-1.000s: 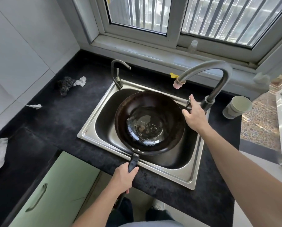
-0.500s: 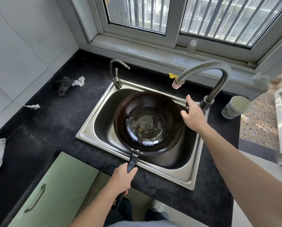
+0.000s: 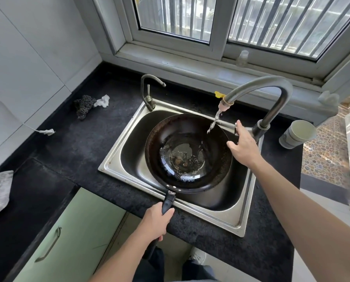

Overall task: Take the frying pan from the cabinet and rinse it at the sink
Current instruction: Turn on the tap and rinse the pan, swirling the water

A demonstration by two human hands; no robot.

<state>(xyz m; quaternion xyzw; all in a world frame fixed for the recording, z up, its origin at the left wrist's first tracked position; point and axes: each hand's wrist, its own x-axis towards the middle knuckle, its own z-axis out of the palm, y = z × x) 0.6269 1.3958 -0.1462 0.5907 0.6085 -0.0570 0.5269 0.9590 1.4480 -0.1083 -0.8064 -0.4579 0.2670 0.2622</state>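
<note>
The frying pan [image 3: 188,153] sits over the sink [image 3: 245,202]. Left hand [image 3: 155,221] fingers are wrapped around its handle [image 3: 168,201]. Right hand [image 3: 244,147] fingers rest loosely on the faucet lever [image 3: 235,128]; water [image 3: 213,122] falls into the pan.

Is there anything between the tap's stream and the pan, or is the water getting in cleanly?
Nothing visible blocks it. The stream falls from the faucet spout straight onto the frying pan's inner wall. The right hand sits beside it at the lever, the left hand on the handle.
</note>
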